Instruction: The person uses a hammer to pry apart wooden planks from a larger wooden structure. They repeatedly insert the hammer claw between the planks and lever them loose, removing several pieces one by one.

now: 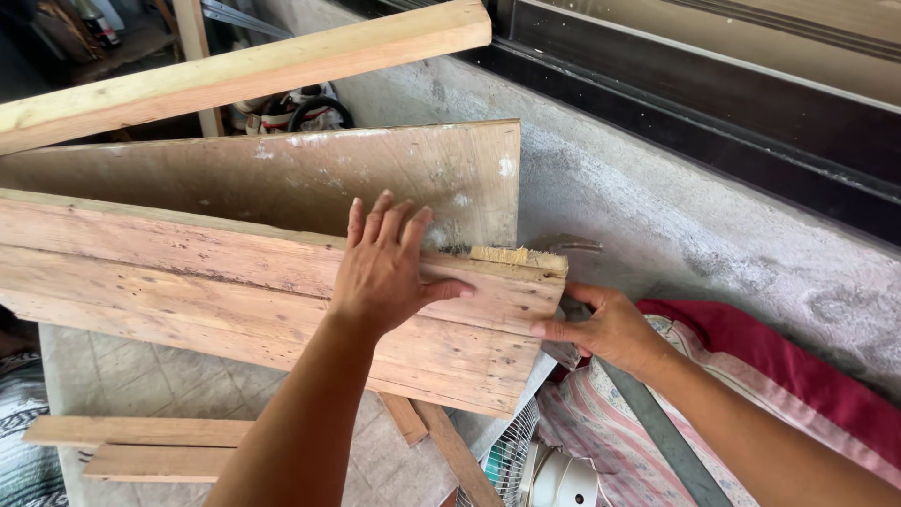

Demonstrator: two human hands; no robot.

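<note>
Forearms reaching up from the lower edge to a weathered plank panel [263, 300], held tilted on edge in front of a plywood sheet [310, 178] and concrete wall [676, 207]; panel lifted, not yet laid flat or set down. Left hand [385, 272] spread flat on its face, right hand [605, 329] curled around its end corner, above a red cloth [798, 366] and white fan [535, 469].

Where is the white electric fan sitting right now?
In the head view, the white electric fan lies at the bottom edge, right of centre, below the weathered wooden plank and beside the pink striped cloth, under the right hand.
</note>
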